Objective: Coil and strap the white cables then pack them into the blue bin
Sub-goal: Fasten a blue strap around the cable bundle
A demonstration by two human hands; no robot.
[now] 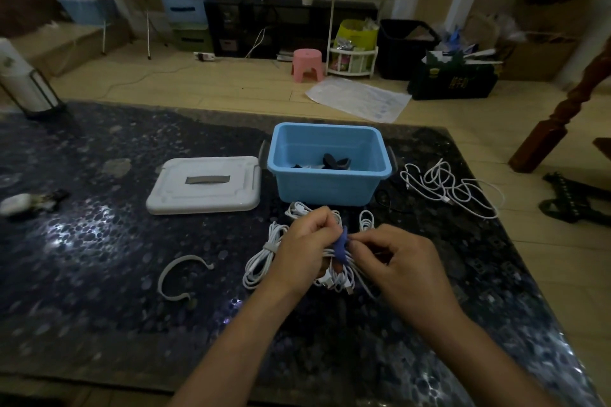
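My left hand [305, 248] grips a bundle of coiled white cable [337, 277] just in front of the blue bin [327, 185]. A blue strap [342, 246] wraps around the bundle, and my right hand [396, 261] pinches its end. To the left, touching the table, lies another coiled white cable [261, 261] bound with a grey strap. A loose white cable [449, 187] sprawls to the right of the bin. The bin holds some dark straps [334, 162].
The bin's white lid [205, 188] lies flat to its left. A loose grey strap [178, 277] curls on the dark speckled table [99, 274]. A small white item [20, 203] sits at the far left, a lantern-like stand [23, 82] at the back left corner.
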